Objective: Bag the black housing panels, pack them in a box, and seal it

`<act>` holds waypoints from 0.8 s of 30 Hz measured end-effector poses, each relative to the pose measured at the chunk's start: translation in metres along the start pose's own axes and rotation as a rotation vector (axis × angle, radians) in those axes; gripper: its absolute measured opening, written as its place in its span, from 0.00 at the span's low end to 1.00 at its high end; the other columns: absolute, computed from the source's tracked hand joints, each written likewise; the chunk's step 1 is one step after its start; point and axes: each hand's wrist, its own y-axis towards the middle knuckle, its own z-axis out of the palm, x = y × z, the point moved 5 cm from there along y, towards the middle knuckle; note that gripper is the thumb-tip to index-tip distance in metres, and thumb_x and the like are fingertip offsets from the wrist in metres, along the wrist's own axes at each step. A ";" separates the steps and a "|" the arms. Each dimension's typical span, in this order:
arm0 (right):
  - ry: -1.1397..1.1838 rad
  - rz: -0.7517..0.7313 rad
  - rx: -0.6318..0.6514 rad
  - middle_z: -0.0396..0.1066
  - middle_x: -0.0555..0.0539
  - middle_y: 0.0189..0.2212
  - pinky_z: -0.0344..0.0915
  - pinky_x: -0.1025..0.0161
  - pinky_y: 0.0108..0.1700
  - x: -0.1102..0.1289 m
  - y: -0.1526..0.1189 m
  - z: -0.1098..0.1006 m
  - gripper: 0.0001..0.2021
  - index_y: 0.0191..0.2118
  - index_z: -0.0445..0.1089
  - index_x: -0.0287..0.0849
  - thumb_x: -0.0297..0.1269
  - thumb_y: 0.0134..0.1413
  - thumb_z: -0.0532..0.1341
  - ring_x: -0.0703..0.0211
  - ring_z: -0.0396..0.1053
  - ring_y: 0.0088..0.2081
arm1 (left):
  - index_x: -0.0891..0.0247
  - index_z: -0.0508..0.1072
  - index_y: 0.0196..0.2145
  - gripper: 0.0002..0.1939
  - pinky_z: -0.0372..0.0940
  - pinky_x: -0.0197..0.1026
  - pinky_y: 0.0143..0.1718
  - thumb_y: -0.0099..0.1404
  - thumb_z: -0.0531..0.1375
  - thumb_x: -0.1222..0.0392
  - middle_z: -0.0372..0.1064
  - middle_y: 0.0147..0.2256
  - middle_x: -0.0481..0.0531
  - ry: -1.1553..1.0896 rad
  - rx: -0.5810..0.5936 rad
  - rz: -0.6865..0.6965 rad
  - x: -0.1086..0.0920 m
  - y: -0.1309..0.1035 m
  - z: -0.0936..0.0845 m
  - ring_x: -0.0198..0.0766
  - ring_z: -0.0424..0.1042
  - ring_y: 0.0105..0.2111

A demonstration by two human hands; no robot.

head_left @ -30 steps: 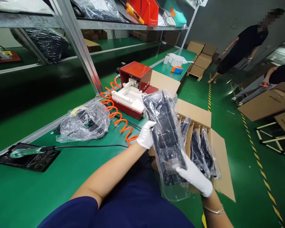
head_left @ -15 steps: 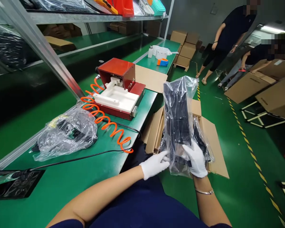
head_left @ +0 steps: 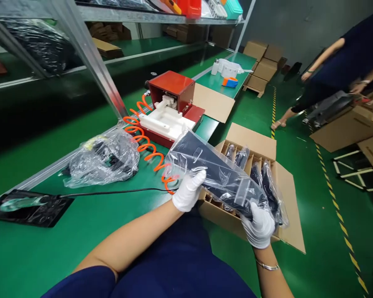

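A long black part in a clear plastic bag point(head_left: 220, 169) is held slanting between my gloved hands, over the near side of an open carton. My left hand point(head_left: 189, 190) grips its lower edge towards the left end. At the right end, my right hand point(head_left: 258, 225) has its fingers wrapped round the bag. Behind and below it, the carton point(head_left: 290, 198) holds several more bagged black parts in cardboard dividers. The bag's far left end overlaps the front of a red machine point(head_left: 174, 85) with a white fixture.
On the green bench point(head_left: 112, 231) lie a crumpled bagged part point(head_left: 105, 159), an orange coiled hose point(head_left: 147, 147) and a black plate point(head_left: 27, 207) with a cable. People stand at the right beside cartons point(head_left: 345, 128). A metal shelf point(head_left: 136, 14) spans above.
The bagged part has tilted from upright to slanting left, over the carton. My left hand has closed on it. The view has shifted, and the standing person appears nearer.
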 end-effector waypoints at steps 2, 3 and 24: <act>-0.019 -0.087 -0.019 0.71 0.44 0.22 0.71 0.53 0.33 0.000 -0.002 0.002 0.07 0.35 0.74 0.44 0.40 0.51 0.68 0.51 0.71 0.26 | 0.61 0.79 0.31 0.13 0.65 0.54 0.58 0.49 0.72 0.53 0.78 0.34 0.51 -0.021 0.035 -0.033 0.000 -0.002 0.002 0.50 0.76 0.45; -0.023 -0.127 -0.037 0.71 0.45 0.22 0.70 0.54 0.32 0.001 -0.002 0.003 0.07 0.35 0.74 0.45 0.38 0.50 0.68 0.52 0.71 0.26 | 0.60 0.78 0.28 0.10 0.67 0.54 0.55 0.48 0.71 0.55 0.77 0.31 0.50 -0.036 0.048 -0.048 -0.001 -0.002 0.003 0.49 0.77 0.40; 0.461 0.479 0.154 0.75 0.38 0.46 0.73 0.50 0.49 0.001 0.019 -0.004 0.29 0.60 0.67 0.39 0.47 0.55 0.63 0.46 0.75 0.43 | 0.60 0.76 0.48 0.22 0.62 0.52 0.60 0.56 0.70 0.55 0.76 0.48 0.56 0.281 0.342 -0.158 0.001 0.003 0.019 0.49 0.72 0.54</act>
